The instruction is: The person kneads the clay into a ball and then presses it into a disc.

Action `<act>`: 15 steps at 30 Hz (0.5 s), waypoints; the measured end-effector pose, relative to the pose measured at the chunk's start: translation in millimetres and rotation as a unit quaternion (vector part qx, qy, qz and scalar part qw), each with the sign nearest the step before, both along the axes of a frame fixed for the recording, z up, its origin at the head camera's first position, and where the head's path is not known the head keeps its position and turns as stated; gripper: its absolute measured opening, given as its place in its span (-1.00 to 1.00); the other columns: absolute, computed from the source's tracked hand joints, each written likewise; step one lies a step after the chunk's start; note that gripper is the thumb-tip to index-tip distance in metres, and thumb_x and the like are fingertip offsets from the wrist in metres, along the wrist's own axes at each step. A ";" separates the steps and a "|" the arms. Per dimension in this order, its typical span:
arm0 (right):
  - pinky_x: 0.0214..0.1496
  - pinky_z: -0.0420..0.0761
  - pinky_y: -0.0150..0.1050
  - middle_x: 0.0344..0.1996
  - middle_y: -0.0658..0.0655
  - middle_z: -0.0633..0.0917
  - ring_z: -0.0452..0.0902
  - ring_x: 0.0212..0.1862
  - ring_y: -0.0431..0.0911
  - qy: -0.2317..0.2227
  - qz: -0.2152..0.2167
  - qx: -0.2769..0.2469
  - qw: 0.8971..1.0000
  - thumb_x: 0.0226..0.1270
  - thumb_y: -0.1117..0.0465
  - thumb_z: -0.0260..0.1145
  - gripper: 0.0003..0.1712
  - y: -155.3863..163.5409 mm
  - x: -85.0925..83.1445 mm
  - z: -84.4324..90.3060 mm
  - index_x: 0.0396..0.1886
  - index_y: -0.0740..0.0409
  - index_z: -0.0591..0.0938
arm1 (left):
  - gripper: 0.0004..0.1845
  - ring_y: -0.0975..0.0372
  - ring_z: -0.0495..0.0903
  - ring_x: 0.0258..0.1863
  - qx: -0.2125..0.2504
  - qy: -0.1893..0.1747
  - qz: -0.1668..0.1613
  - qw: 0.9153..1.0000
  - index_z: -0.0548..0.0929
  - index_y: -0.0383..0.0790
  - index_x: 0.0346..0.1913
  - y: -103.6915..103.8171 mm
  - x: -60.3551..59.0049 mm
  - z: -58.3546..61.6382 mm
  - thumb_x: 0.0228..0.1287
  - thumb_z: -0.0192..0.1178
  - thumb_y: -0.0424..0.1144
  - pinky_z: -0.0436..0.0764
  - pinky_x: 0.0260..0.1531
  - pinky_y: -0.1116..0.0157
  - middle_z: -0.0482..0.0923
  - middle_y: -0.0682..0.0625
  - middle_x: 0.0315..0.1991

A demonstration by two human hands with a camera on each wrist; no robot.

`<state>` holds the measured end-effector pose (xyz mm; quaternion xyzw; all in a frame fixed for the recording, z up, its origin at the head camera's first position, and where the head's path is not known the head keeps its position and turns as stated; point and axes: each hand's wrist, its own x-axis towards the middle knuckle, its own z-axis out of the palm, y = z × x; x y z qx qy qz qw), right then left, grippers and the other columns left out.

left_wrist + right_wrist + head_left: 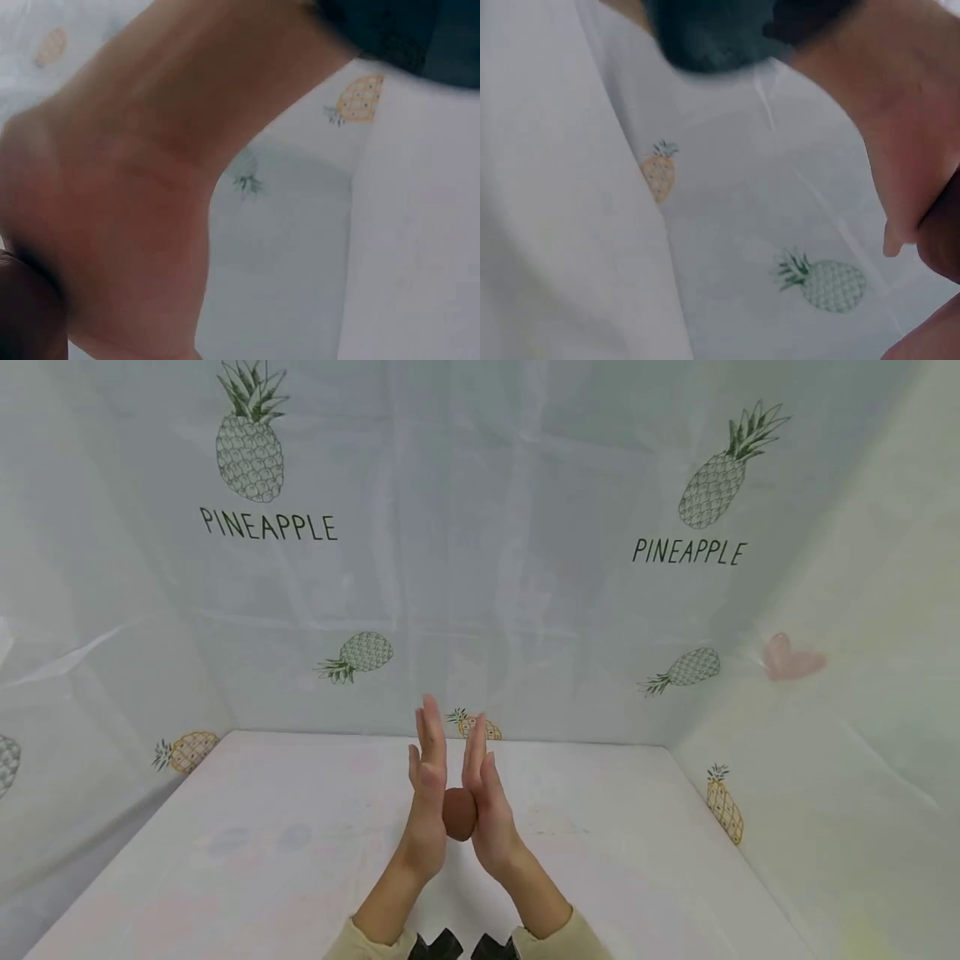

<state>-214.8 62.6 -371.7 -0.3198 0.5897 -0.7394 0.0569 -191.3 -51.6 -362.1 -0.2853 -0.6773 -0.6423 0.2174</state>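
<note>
So the left hand (429, 793) and right hand (483, 797) are up in the middle of the head view, palms facing each other, fingers straight and pointing away from the person. A ball (459, 813) sits squeezed between the two palms, touching both, held above the table (262, 860). The table runs out in front and to both sides. Behind it stands a printed sheet (525, 568) as the back wall, with more sheet walls closing in the left and right edges.
</note>
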 end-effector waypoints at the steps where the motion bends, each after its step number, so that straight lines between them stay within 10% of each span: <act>1: 0.56 -0.70 0.30 0.64 -0.28 -0.59 -0.78 0.66 -0.16 -0.005 0.011 -0.001 1.000 0.65 -0.41 -0.63 -0.22 -2.4 2.3 -0.8 0.68 -0.37 -0.56 | -0.22 0.30 -0.64 0.68 0.005 0.000 0.005 1.000 -0.41 0.18 0.72 -3.2 -1.6 0.1 0.62 -0.66 0.38 -0.76 0.44 -0.24 -0.58 0.23 0.73; 15: 0.48 -0.74 0.41 0.68 -0.23 -0.51 -0.75 0.68 -0.12 0.067 -0.012 -0.002 0.998 0.67 -0.28 -0.64 -0.30 3.8 20.1 15.5 0.68 -0.45 -0.53 | -0.29 0.27 -0.65 0.68 -0.005 -0.044 0.010 0.999 -0.47 0.24 0.70 -0.8 -13.4 -10.3 0.63 -0.69 0.30 -0.75 0.43 -0.24 -0.59 0.29 0.71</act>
